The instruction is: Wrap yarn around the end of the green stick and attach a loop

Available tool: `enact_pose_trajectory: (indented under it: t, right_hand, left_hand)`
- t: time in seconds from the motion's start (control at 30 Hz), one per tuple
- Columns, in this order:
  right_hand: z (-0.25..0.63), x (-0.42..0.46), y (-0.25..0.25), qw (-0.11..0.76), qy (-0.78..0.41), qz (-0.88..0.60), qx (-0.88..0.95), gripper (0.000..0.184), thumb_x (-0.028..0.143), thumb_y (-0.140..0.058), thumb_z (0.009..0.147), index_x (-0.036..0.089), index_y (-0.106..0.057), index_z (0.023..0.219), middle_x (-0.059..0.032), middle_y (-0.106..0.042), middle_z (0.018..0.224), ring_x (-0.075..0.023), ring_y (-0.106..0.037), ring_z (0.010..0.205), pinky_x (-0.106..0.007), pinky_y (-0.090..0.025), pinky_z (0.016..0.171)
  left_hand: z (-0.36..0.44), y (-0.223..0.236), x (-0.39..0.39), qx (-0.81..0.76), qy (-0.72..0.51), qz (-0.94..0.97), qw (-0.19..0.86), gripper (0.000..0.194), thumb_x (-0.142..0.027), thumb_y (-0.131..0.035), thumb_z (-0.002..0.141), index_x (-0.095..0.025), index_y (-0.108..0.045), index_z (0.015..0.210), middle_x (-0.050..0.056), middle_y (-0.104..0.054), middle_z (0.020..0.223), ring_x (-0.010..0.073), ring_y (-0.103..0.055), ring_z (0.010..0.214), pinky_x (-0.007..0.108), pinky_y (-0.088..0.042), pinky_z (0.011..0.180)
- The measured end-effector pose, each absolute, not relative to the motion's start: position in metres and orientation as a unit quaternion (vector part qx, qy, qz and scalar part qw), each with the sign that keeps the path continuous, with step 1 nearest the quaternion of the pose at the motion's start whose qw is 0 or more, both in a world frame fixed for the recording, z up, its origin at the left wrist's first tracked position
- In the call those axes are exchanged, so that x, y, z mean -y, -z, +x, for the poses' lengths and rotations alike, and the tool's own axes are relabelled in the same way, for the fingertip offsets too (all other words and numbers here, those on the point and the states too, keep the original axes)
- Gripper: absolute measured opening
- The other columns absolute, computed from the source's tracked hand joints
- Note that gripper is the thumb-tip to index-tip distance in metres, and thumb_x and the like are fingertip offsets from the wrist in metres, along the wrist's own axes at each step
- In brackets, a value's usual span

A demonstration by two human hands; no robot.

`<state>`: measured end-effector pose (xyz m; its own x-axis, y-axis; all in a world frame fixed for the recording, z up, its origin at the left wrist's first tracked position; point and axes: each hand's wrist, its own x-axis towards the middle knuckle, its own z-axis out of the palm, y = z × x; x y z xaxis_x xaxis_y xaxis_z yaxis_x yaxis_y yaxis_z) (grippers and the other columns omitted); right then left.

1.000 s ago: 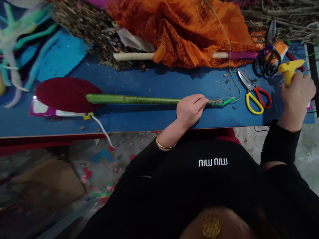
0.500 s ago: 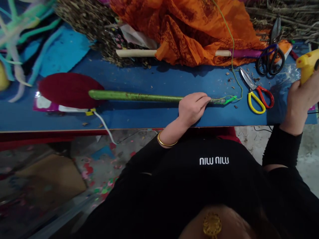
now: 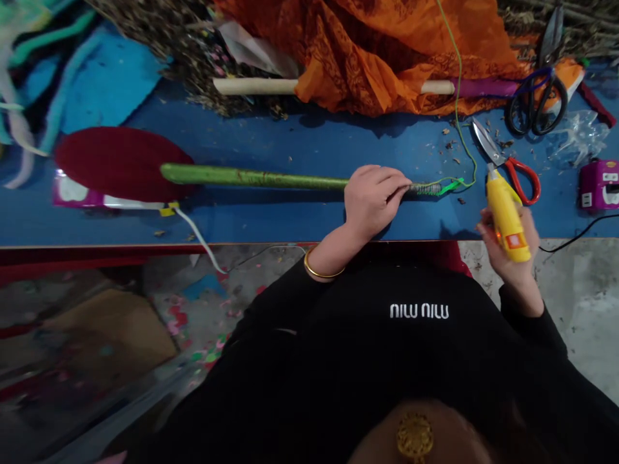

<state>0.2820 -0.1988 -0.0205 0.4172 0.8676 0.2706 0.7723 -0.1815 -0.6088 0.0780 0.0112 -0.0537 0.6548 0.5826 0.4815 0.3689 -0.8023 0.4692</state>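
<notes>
My left hand [image 3: 373,201] is closed round a long green stick [image 3: 271,180] near its right end. Thread is coiled about that end, where a bright green strip [image 3: 453,186] sticks out. From there a thin green thread [image 3: 458,96] runs up over the orange cloth. The stick's left end overlaps a dark red oval pad [image 3: 113,161]. In my right hand [image 3: 525,258] is a yellow hot glue gun [image 3: 505,216], its nozzle pointing up, beside scissors [image 3: 522,180] with a red handle; the gun hides their other handle.
Orange cloth [image 3: 362,58] lies across a pale rod [image 3: 256,86] at the back. Black-handled scissors [image 3: 536,106] rest at the upper right, above a purple box [image 3: 599,185]. Blue felt [image 3: 111,84] and dried stems [image 3: 159,51] lie at the upper left.
My right hand has brought the glue gun in from the far right, close to the wrapped end of the stick. My left hand keeps its hold; the view has shifted slightly.
</notes>
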Motion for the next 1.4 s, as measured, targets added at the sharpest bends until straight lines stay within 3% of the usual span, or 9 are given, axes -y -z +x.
enact_pose_trajectory:
  t: [0.1,0.33,0.57,0.83,1.23,1.4]
  right_hand:
    - [0.263,0.195,0.022,0.352,-0.105,-0.743,0.559,0.037,0.055,-0.069,0.091,0.026,-0.055,0.109,-0.0042,-0.073,0.097,-0.0214,-0.071,0.083,-0.035,-0.057,0.072]
    - [0.247,0.181,0.028,0.301,-0.115,-0.747,0.582,0.052,0.076,-0.059,0.091,0.025,-0.055,0.102,-0.0081,-0.071,0.099,-0.0231,-0.070,0.086,-0.033,-0.054,0.067]
    - [0.245,0.180,0.031,0.259,-0.095,-0.749,0.603,0.041,0.064,-0.056,0.097,0.024,-0.055,0.100,-0.0066,-0.067,0.093,-0.0197,-0.065,0.077,-0.029,-0.046,0.059]
    - [0.239,0.173,0.026,0.207,-0.018,-0.756,0.620,0.046,0.065,-0.048,0.101,0.020,-0.057,0.096,-0.0057,-0.066,0.087,-0.0152,-0.058,0.068,-0.027,-0.032,0.053]
    - [0.237,0.170,0.026,0.180,-0.026,-0.770,0.611,0.056,0.074,-0.045,0.099,0.020,-0.059,0.094,-0.0065,-0.065,0.086,-0.0148,-0.056,0.066,-0.028,-0.030,0.053]
    - [0.237,0.169,0.026,0.184,-0.008,-0.763,0.619,0.050,0.067,-0.046,0.102,0.020,-0.060,0.093,-0.0055,-0.065,0.084,-0.0136,-0.055,0.066,-0.028,-0.030,0.053]
  left_hand:
    - [0.077,0.054,-0.011,-0.286,-0.313,0.888,0.177,0.024,-0.031,-0.057,0.103,-0.026,-0.079,0.095,0.002,-0.082,0.099,0.0206,-0.074,0.095,0.046,-0.049,0.107]
    - [0.076,0.056,-0.013,-0.293,-0.302,0.886,0.196,0.024,-0.034,-0.057,0.105,-0.026,-0.078,0.098,0.002,-0.081,0.102,0.0208,-0.073,0.097,0.048,-0.045,0.113]
    - [0.078,0.052,-0.015,-0.299,-0.281,0.890,0.201,0.024,-0.032,-0.054,0.105,-0.026,-0.077,0.098,0.002,-0.080,0.102,0.0217,-0.072,0.098,0.047,-0.046,0.108]
    - [0.078,0.053,-0.014,-0.302,-0.289,0.888,0.191,0.024,-0.032,-0.054,0.104,-0.026,-0.076,0.096,0.001,-0.081,0.101,0.0206,-0.073,0.096,0.046,-0.047,0.107]
    - [0.076,0.052,-0.014,-0.301,-0.277,0.891,0.197,0.023,-0.030,-0.053,0.104,-0.026,-0.075,0.098,0.002,-0.080,0.102,0.0221,-0.072,0.098,0.048,-0.046,0.108]
    - [0.076,0.053,-0.014,-0.299,-0.274,0.892,0.200,0.023,-0.031,-0.053,0.105,-0.026,-0.075,0.099,0.002,-0.080,0.103,0.0213,-0.072,0.098,0.048,-0.046,0.110]
